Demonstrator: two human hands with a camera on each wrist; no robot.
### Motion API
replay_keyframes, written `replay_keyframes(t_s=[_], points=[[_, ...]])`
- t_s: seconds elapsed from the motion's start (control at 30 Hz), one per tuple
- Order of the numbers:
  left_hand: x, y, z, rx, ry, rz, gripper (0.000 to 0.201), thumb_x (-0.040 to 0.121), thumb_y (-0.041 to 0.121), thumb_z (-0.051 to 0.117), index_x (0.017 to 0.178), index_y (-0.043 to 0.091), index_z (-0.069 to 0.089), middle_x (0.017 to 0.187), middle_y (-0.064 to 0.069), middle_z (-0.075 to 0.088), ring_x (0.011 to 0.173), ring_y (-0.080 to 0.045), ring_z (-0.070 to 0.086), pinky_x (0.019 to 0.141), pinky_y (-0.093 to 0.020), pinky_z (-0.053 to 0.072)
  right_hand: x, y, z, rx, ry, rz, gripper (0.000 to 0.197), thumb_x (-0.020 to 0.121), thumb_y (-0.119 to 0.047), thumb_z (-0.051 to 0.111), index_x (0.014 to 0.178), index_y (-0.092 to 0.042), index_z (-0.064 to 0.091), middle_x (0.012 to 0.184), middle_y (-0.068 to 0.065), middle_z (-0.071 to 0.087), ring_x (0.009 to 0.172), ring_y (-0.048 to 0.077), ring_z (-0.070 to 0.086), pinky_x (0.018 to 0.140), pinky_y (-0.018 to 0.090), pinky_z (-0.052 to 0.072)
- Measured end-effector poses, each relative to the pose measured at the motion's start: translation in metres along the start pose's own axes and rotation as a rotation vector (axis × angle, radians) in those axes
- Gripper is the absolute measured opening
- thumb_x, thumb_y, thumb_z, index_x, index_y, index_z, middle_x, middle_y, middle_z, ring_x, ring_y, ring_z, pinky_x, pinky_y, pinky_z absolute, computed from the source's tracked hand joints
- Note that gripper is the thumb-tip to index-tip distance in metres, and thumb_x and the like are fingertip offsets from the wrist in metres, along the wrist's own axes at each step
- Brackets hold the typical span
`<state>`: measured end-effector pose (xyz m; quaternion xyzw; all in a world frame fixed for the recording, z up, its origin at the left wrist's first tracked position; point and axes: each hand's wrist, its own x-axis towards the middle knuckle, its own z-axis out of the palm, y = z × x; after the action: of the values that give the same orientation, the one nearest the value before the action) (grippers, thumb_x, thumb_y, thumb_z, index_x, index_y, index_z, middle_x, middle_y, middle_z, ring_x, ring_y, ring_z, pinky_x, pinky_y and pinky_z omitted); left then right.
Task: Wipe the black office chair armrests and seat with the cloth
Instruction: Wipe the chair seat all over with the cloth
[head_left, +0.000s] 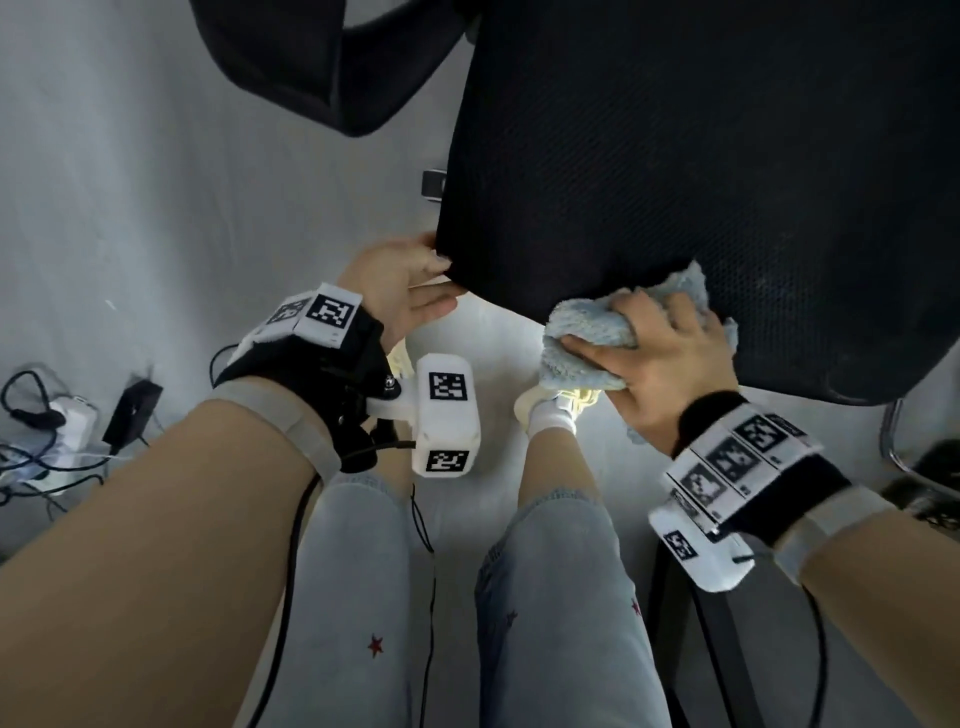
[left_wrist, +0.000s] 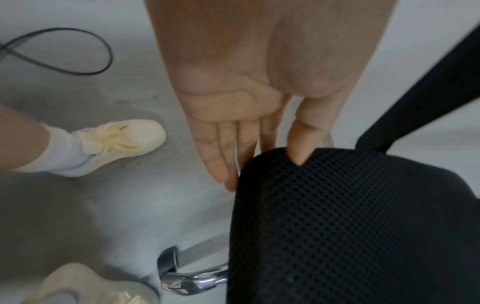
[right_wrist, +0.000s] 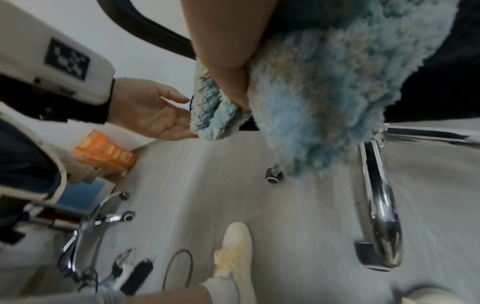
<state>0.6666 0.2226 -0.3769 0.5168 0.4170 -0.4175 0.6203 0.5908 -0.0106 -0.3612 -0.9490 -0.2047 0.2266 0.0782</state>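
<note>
The black mesh chair seat (head_left: 701, 156) fills the upper right of the head view, and a black armrest (head_left: 322, 67) curves away at the top left. My right hand (head_left: 649, 358) grips a fluffy light-blue cloth (head_left: 587, 332) and presses it on the seat's front edge. In the right wrist view the cloth (right_wrist: 324, 102) is bunched under the thumb (right_wrist: 223, 51). My left hand (head_left: 400, 280) is at the seat's front left corner. The left wrist view shows its thumb (left_wrist: 301, 148) resting on the seat (left_wrist: 350, 226) and straight fingers along the edge.
A chrome chair base leg (right_wrist: 379, 216) with a caster (left_wrist: 168, 263) sticks out under the seat. My legs and cream shoes (head_left: 550, 410) stand just before it. Cables and a power strip (head_left: 57, 431) lie on the floor at left. An orange box (right_wrist: 106, 154) and another chair base (right_wrist: 91, 226) stand nearby.
</note>
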Motion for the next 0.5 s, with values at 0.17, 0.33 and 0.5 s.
replay_keyframes(t_s=[0.17,0.33,0.5], points=[[0.004,0.003,0.009,0.154,0.020,0.054,0.029,0.088,0.031,0.057,0.112,0.015,0.057,0.088,0.005,0.063,0.086,-0.014,0.061,0.090,-0.031,0.048,0.031,-0.037,-0.004,0.097,0.185,0.064,0.045,0.070,-0.036,0.059,0.115,-0.039,0.055,0.112,0.006,0.045,0.096,0.033,0.040,0.074,0.055,0.044],[0.010,0.007,0.014,0.170,0.064,0.082,0.016,0.088,0.034,0.056,0.090,0.019,0.061,0.091,0.001,0.066,0.089,-0.014,0.062,0.085,-0.031,0.051,0.062,-0.059,-0.003,0.019,0.099,0.130,0.030,0.082,-0.038,0.049,0.108,-0.043,0.064,0.109,0.007,0.062,0.094,0.027,0.032,0.073,0.050,0.044],[0.011,0.008,0.024,0.320,0.067,0.067,0.044,0.087,0.035,0.058,0.122,0.010,0.051,0.121,-0.005,0.058,0.113,-0.020,0.056,0.086,-0.032,0.050,-0.017,0.012,-0.002,-0.003,0.049,0.125,0.031,0.084,-0.030,0.058,0.112,-0.043,0.059,0.115,0.008,0.046,0.095,0.035,0.040,0.073,0.052,0.043]])
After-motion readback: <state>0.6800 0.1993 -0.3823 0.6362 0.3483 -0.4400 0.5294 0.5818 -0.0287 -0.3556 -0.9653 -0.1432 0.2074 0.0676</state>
